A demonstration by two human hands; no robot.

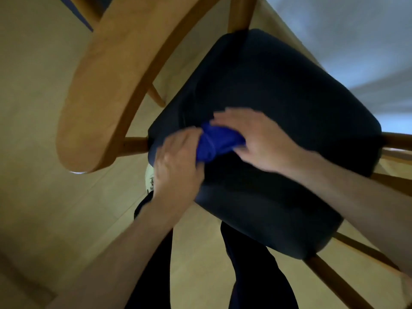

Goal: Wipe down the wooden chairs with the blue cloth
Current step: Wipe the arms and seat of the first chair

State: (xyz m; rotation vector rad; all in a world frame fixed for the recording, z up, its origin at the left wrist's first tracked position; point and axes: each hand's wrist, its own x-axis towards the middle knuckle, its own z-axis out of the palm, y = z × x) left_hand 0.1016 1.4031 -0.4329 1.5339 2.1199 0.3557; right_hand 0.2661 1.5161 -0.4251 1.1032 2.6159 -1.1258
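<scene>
A wooden chair fills the view: its curved back rail (111,85) sweeps across the upper left, and its dark padded seat (278,97) sits in the middle. The blue cloth (217,142) is bunched up over the seat's near-left part. My left hand (178,161) grips the cloth's left end. My right hand (252,139) holds its right side, fingers spread over it. Both hands are blurred by motion.
Light wooden floor (44,197) lies all around. The chair's wooden legs and rungs (347,284) stick out at the lower right. My dark trouser legs (252,275) stand below the seat. A pale wall (356,41) is at the upper right. Another chair's part (89,10) shows at the top left.
</scene>
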